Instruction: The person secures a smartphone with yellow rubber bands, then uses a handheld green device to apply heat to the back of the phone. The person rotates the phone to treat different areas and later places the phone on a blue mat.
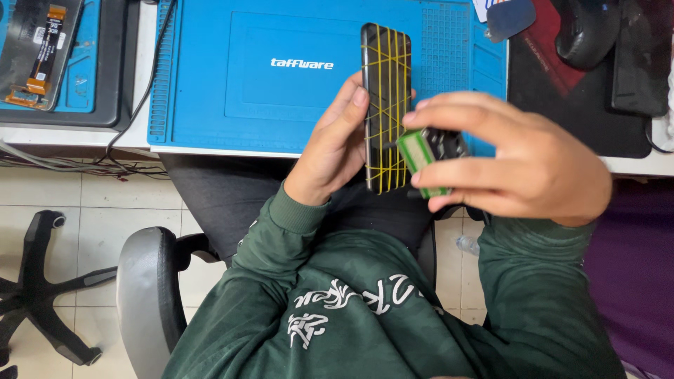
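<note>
My left hand (pixel 330 144) holds a dark phone (pixel 386 84) upright on its long edge. Several yellow rubber bands criss-cross the phone. My right hand (pixel 516 158) grips a small green and black block-shaped object (pixel 425 151) and presses it against the phone's right side, near its lower half. Both hands hover over the near edge of a blue work mat (pixel 281 77). Green sleeves cover both of my arms.
An opened phone with an orange flex cable (pixel 38 52) lies on a second blue mat at the far left. A black mouse (pixel 586 28) sits on a dark pad at the right, beside a blue pick-shaped piece (pixel 509 17). Cables (pixel 133 112) hang off the desk edge. A chair (pixel 144 295) stands on the tiled floor.
</note>
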